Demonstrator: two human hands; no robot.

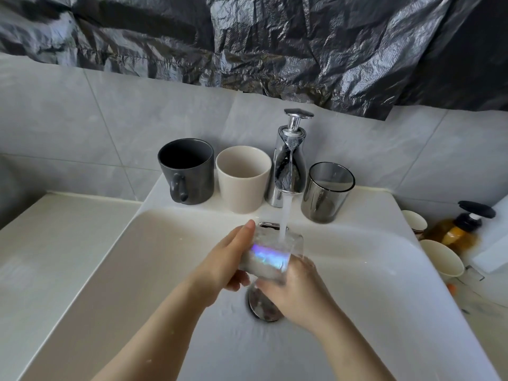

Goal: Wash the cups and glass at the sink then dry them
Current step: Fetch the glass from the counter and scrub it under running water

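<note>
The left grip [225, 262] is grasping the clear glass [270, 255] from its left side, with one finger reaching up along the wall of the glass. The right grip [297, 292] is clasping the same glass from below and to the right, its fingers curling round the lower end. Between the two, the glass is being held tilted inside the sink [137, 270], just above the drain [261, 307], and a band of blue-violet light is glinting across it. A stream of water [284, 215] is running from the chrome tap [291, 166] and landing on the upper side of the glass.

On the back ledge of the sink three vessels are standing upright in a row: a dark grey mug [189, 171] with its handle facing the camera, a cream cup [243, 177] just beside it, and, on the far side of the tap, a smoked glass tumbler [327, 191].

To the right of the sink, two more cream cups [442, 257] and an amber pump bottle [461, 229] are sitting on the surface [55, 243], which is also extending to the left of the basin. Crumpled black plastic sheeting [247, 37] is hanging over the tiled wall above.
</note>
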